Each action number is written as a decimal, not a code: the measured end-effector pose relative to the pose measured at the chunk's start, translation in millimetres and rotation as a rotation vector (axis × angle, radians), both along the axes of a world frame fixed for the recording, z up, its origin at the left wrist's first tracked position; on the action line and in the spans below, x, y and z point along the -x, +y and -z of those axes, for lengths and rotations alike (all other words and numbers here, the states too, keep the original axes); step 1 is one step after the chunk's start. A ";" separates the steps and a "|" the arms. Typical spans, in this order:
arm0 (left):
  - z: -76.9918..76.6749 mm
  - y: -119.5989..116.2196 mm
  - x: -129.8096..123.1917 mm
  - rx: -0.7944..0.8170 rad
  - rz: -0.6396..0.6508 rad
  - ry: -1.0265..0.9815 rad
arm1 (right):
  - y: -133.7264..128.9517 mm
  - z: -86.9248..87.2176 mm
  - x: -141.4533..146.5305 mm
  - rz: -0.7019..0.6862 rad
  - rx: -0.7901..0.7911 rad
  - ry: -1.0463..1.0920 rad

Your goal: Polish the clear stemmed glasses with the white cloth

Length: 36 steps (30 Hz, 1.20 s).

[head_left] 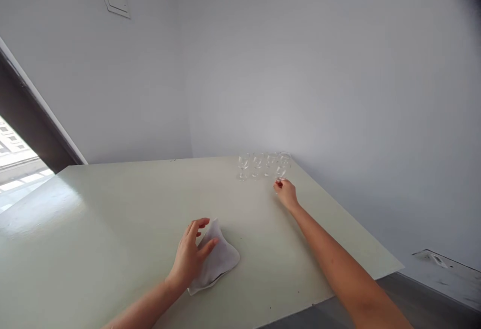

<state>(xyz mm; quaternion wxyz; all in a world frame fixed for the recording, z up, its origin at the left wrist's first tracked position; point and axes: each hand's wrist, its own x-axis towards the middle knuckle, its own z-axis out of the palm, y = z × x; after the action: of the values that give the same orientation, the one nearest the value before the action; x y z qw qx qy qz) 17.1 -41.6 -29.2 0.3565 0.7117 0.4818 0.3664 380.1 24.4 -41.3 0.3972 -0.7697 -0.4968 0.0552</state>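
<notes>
The nearest stemmed glass, clear and thin-walled with a rounded bowl, is upright at the fingers of the right hand, which are drawn together in a pinch low on it, around the stem. Whether its foot touches the bench is hard to tell, as the hand covers that part. Just behind and to the left of it, other clear stemmed glasses stand upright in a short row near the bench's far right corner; their outlines overlap at the right end.

The left hand is over the left side of a pale grey cloth, its fingers curved and parted from the thumb, which lies across the fabric. Whether they grip it is unclear. The cloth is soft, matte and folded in layers, with a pointed top, a rounded right side and a loose lower edge.

The bench top is smooth, pale green and faintly glossy, with a bright patch of light at the far left. Its far edge runs close to the plain grey wall; the right edge slants toward the near corner. Wide bare surface lies left of the cloth, and more separates the cloth from the glasses.
</notes>
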 end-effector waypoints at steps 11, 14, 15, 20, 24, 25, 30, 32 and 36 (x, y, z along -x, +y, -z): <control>14.4 4.6 -1.4 0.154 -0.177 -0.062 | 17.6 23.8 -50.5 0.157 0.065 0.012; 15.6 3.3 -2.7 0.142 -0.157 -0.095 | 16.5 22.8 -52.3 0.152 0.067 0.033; 15.3 2.6 -2.7 0.138 -0.141 -0.096 | 14.1 21.9 -51.9 0.151 0.064 0.039; 11.6 0.1 -1.7 0.120 -0.039 -0.014 | -18.1 17.3 -22.4 0.170 -0.005 0.084; 8.2 1.0 -4.7 0.060 0.073 -0.003 | -56.8 1.4 46.9 -0.086 -0.106 0.113; 6.1 1.1 -6.0 0.050 0.108 -0.017 | -65.6 -6.5 66.7 -0.185 -0.088 0.145; -22.0 -1.4 -3.8 -0.024 0.348 0.011 | -97.9 -59.1 139.6 -0.943 0.241 0.292; -40.9 -0.2 4.3 -0.076 0.363 0.090 | -104.5 -76.2 151.5 -1.042 0.316 0.299; -82.4 22.4 22.6 0.008 0.380 0.143 | -107.0 -90.3 160.1 -0.983 0.376 0.463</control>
<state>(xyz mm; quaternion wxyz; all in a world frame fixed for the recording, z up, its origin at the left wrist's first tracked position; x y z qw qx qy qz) -5.5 -19.2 53.2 0.3869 0.8127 0.3643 0.2389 220.0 -82.6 49.0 0.2799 -0.4737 -0.6778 0.4877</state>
